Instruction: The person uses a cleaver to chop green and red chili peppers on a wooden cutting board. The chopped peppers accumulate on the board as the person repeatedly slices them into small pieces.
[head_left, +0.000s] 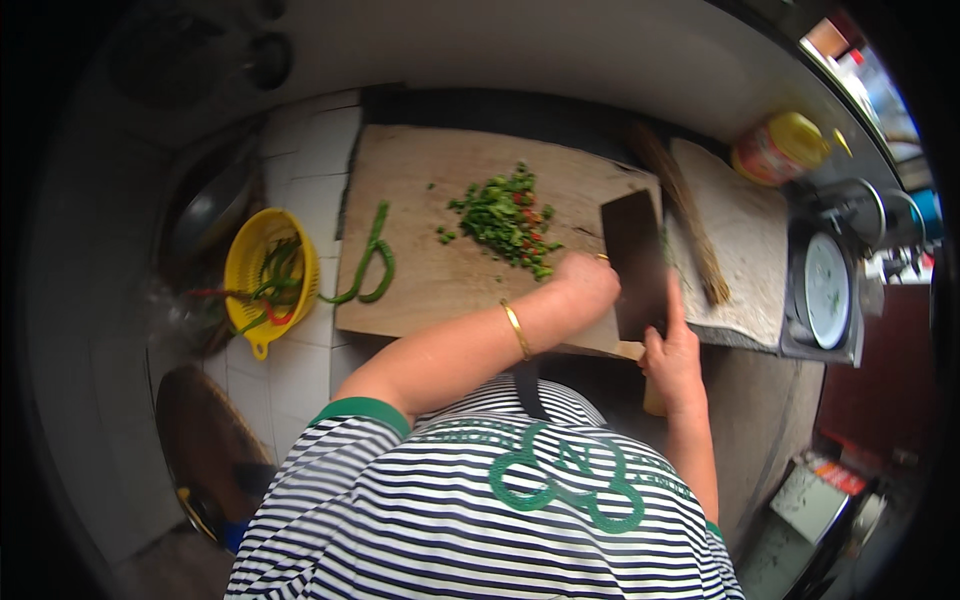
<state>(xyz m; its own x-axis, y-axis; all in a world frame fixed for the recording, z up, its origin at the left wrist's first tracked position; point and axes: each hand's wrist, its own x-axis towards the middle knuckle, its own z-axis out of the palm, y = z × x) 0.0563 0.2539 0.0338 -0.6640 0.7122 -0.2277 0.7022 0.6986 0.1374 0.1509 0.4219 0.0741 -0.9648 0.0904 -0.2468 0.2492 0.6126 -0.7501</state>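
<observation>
My right hand (673, 356) holds a cleaver (634, 259) by its handle, over the right edge of a wooden cutting board (420, 161). Close to the blade's left side is my left hand (589, 291), its fingers curled; whether they hold anything is hidden. A heap of chopped green and red peppers (502, 217) lies up and left of that hand. Whole green peppers (375, 259) rest on the board's left part.
Left of the board stands a yellow plastic basket (307, 289) of peppers, with a wok (214, 202) behind it. On the right are a bundle of straw-like stalks (694, 225), a yellow-capped container (780, 148) and a white dish (826, 291).
</observation>
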